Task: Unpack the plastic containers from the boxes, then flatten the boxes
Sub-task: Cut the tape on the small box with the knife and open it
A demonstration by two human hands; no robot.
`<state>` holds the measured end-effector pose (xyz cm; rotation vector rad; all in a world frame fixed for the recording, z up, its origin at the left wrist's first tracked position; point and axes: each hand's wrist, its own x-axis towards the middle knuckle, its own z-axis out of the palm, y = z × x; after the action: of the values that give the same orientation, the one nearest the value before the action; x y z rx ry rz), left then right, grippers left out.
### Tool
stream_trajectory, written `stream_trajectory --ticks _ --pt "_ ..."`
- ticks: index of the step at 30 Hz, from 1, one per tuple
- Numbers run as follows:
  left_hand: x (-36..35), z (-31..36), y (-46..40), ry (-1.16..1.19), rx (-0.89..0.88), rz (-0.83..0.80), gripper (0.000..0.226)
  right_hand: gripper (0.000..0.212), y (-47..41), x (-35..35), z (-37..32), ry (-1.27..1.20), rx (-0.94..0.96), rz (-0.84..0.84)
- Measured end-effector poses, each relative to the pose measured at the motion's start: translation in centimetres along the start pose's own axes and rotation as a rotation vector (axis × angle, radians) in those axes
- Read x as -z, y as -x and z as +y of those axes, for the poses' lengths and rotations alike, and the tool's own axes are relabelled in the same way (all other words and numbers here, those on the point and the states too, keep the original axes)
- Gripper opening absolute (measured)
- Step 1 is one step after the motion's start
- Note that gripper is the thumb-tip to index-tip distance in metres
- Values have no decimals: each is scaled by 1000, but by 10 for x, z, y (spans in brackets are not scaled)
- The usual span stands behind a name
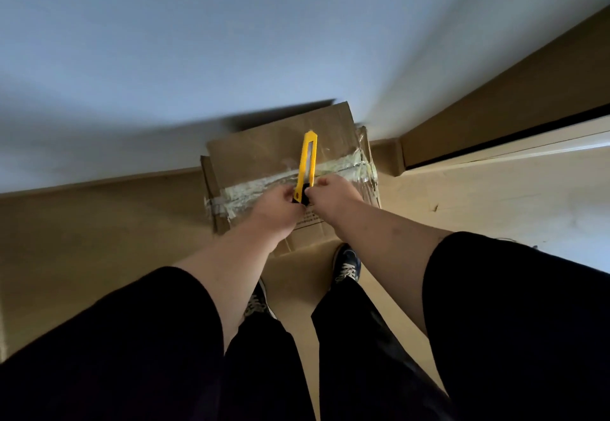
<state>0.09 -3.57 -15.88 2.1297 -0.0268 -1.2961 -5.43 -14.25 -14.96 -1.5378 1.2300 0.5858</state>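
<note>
A closed brown cardboard box stands on the floor against the wall, sealed across its top by a wide strip of clear tape. Above the box I hold a yellow utility knife that points away from me. My left hand grips the knife's lower end. My right hand pinches the black end of the knife from the right. No plastic containers are visible; the box hides its contents.
A pale wall rises behind the box. A brown baseboard runs along the wall at right, next to a white door frame edge. My two dark shoes stand on the tan floor just before the box.
</note>
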Motion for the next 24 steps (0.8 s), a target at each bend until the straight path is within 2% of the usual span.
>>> stream_trajectory --ticks 4,8,10,12,15,18,20,24 --pt "-3 1 1 209 149 -89 12 24 -6 -1 5 39 -15 -74" --pt "-8 -6 6 226 160 -122 13 22 -3 -2 18 88 9 -175" --pt "-9 -11 8 262 154 -140 11 15 -2 -3 30 0 11 -140" --pt "-10 -17 13 331 166 -195 11 21 3 -4 39 -47 54 -126" --pt "-11 -19 28 408 181 -281 16 24 12 -5 50 -143 89 -168" --pt "-10 -19 49 523 195 -378 25 19 25 -3 55 -325 51 -223" --pt "-7 -24 60 538 201 -434 28 25 29 -3 58 -393 29 -246" --pt "0 -38 78 592 198 -408 19 28 37 -11 50 -501 11 -256"
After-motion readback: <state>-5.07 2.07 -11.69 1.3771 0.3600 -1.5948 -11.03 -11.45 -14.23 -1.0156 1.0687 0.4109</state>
